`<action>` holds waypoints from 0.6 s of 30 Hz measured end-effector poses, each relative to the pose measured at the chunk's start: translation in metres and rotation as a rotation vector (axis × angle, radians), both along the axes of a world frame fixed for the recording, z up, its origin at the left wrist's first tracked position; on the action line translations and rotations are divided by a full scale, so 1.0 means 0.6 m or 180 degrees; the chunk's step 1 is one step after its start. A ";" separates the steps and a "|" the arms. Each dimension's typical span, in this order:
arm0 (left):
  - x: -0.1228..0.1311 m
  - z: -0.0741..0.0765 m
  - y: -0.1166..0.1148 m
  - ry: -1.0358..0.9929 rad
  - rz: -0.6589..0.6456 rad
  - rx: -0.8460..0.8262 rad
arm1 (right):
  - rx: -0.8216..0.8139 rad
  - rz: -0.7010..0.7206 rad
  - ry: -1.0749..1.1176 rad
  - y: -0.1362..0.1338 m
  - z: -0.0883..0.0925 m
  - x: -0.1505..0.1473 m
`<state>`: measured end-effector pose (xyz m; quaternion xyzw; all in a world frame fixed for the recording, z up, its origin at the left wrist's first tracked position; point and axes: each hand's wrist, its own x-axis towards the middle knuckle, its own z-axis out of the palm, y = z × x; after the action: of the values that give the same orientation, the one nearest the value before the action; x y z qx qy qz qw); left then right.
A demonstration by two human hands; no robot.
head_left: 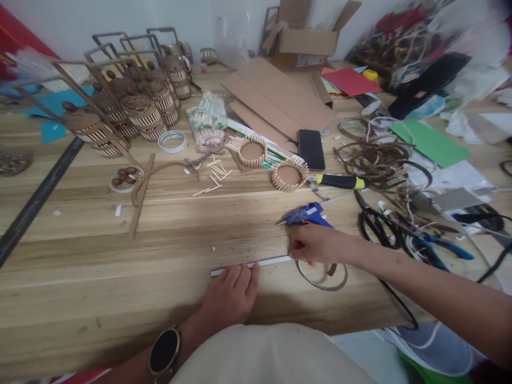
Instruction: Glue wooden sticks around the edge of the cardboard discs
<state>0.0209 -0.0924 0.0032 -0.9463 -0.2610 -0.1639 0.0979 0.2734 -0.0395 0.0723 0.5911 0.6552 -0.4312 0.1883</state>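
Observation:
A narrow white strip (276, 261) lies along the near part of the wooden table. My left hand (234, 290), with a watch on the wrist, presses the strip's left part down with its fingers together. Farther right, my right hand (310, 242) has its fingers closed at the strip's other end, where a curled brown band (322, 289) loops out underneath. Just beyond that hand lies a blue glue gun (308, 214), its nozzle pointing left. Two round frames of short wooden sticks, one nearer (289, 175) and one farther (253, 151), have brown cardboard bases.
Lidded stick baskets with tall handles (144, 114) stand at the back left. A phone (311, 149), a yellow-black utility knife (340, 181) and coiled brown strips (372, 160) lie to the right. Loose sticks (218, 170), a tape roll (172, 142) and blue-handled pliers (444, 245) are around.

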 end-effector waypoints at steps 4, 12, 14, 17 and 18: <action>0.002 -0.012 -0.005 -0.0202 0.0107 -0.0010 | 0.0092 0.0145 -0.0336 0.004 0.009 -0.018; -0.003 -0.008 0.000 0.0019 0.0093 -0.0132 | 0.0182 0.0325 -0.0274 0.010 0.026 -0.030; -0.007 0.002 0.005 0.0046 0.0053 -0.0177 | 0.0036 0.0275 -0.0136 0.007 0.034 -0.020; -0.013 0.016 0.011 0.0236 -0.0090 -0.0283 | -0.0139 0.0012 0.0137 -0.003 0.049 -0.002; -0.015 0.021 0.013 0.0314 -0.0111 -0.0309 | -0.0206 -0.0127 0.0226 -0.007 0.052 0.002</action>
<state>0.0118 -0.0847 0.0156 -0.9612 -0.2471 -0.1060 0.0618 0.2747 -0.0436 0.1038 0.5820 0.6352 -0.4765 0.1753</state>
